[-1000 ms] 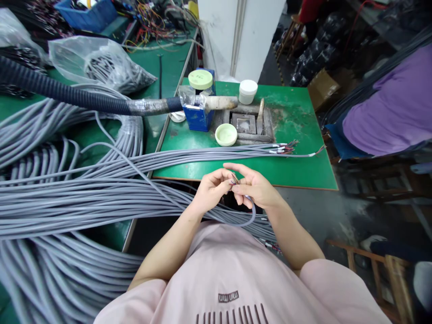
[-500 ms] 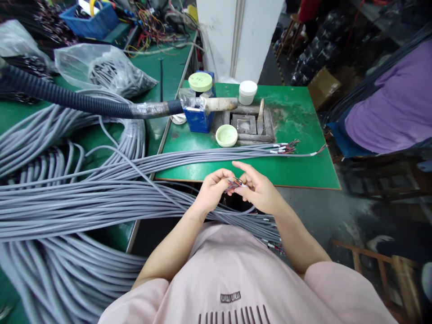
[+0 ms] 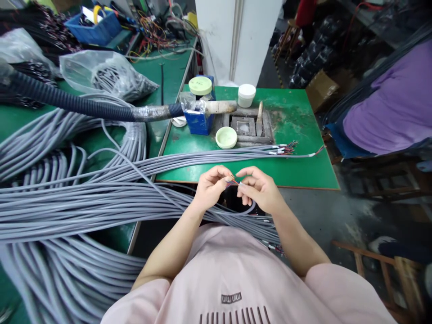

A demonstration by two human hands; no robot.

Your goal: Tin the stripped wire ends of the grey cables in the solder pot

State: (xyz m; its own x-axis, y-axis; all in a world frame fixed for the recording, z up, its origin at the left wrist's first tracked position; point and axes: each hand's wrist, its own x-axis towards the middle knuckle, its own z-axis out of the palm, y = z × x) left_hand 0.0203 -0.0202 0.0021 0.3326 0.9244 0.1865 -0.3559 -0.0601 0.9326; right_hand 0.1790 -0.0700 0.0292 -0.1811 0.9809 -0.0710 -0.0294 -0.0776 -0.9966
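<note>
At the near edge of the table (image 3: 280, 176), left hand (image 3: 212, 187) and right hand (image 3: 259, 190) pinch thin coloured wires (image 3: 233, 182); a tug from the grey cables (image 3: 101, 209) could pull them free.

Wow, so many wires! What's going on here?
A person is sitting at a green workbench with a grey cable in front of them. Their left hand and right hand are pinching the thin coloured wires at its end. A huge bundle of grey cables sweeps in from the left, and more cable ends lie on the bench.
</note>
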